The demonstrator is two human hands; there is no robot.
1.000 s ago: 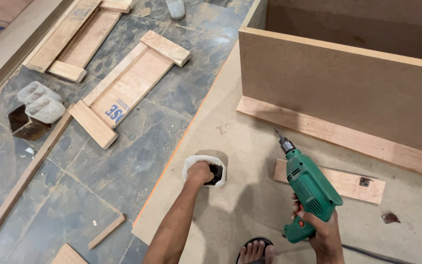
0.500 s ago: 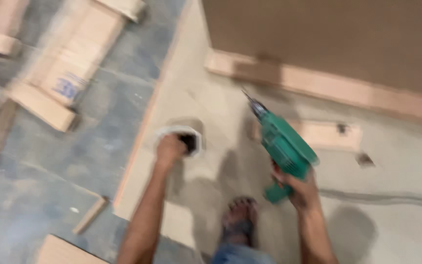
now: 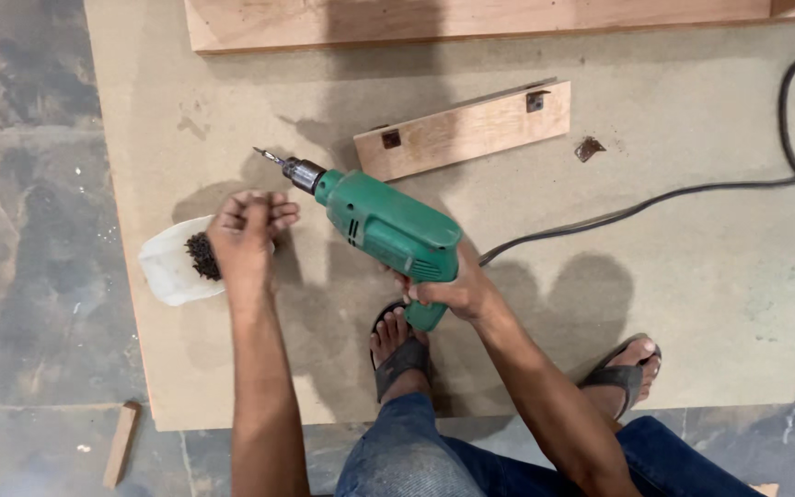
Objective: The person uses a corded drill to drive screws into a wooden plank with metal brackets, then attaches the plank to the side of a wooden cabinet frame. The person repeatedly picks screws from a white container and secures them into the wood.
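Board [image 3: 692, 276] comes first, because it is the biggest thing: a wide tan sheet lying flat on the grey floor [image 3: 29, 322]. Both feet in dark sandals [image 3: 403, 354] stand on it near the bottom edge. A long wooden plank [image 3: 471, 23] lies along the top of the board. Below that plank sits a short wood strip [image 3: 466, 129] with a small dark metal piece near each end.

Next is the green drill [image 3: 388, 230], right in the middle. The right hand [image 3: 448, 290] is wrapped tight around its handle. The drill tip points up and to the left, in the air above the board. A black cord [image 3: 655, 198] snakes away from it to the right.

Just left of the drill tip is the left hand [image 3: 246, 235]. Its fingers are bunched together over a white tub [image 3: 163, 267] of dark screws [image 3: 202, 255]. I cannot tell if it holds a screw. The tub sits at the left edge of the board, touching that hand. The two hands are apart, with the drill between them.

A little wood stick [image 3: 121, 444] lies on the floor at the bottom left.
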